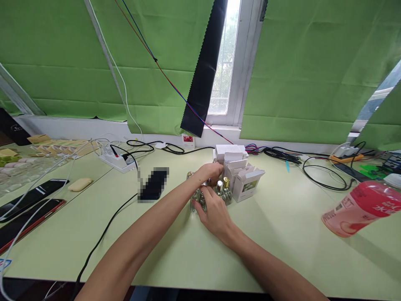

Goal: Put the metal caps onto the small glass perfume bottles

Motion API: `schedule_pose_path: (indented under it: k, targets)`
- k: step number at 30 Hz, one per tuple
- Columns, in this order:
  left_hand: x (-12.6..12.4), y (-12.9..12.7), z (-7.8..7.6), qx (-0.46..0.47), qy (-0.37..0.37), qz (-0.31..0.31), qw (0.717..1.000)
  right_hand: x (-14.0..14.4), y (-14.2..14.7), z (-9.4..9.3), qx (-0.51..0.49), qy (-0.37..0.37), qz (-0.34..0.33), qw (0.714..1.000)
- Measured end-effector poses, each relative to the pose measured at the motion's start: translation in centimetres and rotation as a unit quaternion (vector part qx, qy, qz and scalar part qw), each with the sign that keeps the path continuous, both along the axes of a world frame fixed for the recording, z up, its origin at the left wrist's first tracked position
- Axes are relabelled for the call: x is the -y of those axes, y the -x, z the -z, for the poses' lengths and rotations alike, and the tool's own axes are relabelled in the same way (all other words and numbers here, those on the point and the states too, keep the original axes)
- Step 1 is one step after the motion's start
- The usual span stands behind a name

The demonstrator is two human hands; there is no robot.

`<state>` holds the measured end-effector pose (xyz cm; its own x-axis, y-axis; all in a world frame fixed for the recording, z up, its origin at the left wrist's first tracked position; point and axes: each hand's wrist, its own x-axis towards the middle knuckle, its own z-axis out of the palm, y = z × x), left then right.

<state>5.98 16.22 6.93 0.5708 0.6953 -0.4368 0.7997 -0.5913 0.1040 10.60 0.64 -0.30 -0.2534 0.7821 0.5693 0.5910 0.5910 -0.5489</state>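
Observation:
Small glass bottles (pixel 228 195) with gold and silver caps stand in a tight cluster at the middle of the table. My right hand (pixel 216 211) is closed around a glass bottle (pixel 202 201) at the near left of this cluster, its thumb at the left side. Just behind, my left hand (pixel 211 171) curls over the back of the cluster beside the boxes; what its fingers hold is hidden. Against the bottles on the right stands a group of small white cartons, several with raised flaps; the nearest carton (pixel 247 187) has a picture on its front.
A pink-labelled drink bottle (pixel 360 207) is at the right. Left lie a dark blurred-out device (pixel 153 184), two phones (pixel 31 198), an oval beige case (pixel 80 184) and a white power strip (pixel 117 161). Cables (pixel 282 154) run along the table's back.

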Motion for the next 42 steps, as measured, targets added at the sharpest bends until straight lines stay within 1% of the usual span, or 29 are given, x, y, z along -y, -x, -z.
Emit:
schedule_pose_path:
  k: [4,8,18,25,32,37,42]
  targets:
    - [0.2,0.0,0.3,-0.033,-0.038,0.018,0.999,0.0,0.0,0.1,0.006,-0.004,0.006,1.0]
    - [0.3,0.0,0.0,-0.044,-0.053,0.025,0.997,0.0,0.0,0.1,0.001,-0.002,0.003,1.0]
    - [0.1,0.7,-1.4,-0.032,-0.029,0.026,0.999,0.0,-0.1,0.1,-0.007,0.005,-0.007,1.0]
    - [0.0,1.1,-2.0,-0.017,-0.012,0.021,1.0,0.0,-0.1,0.0,-0.009,0.006,-0.007,1.0]
    - [-0.6,1.7,-2.1,-0.004,-0.008,0.012,1.0,0.1,-0.1,0.0,-0.007,0.007,-0.007,1.0]
    - [-0.9,1.8,-2.0,0.006,-0.039,0.003,0.999,0.1,-0.1,-0.1,-0.011,0.013,-0.015,1.0]
    - [-0.6,1.6,-1.3,0.004,-0.07,-0.004,0.998,0.1,-0.1,0.0,-0.012,0.016,-0.014,1.0]
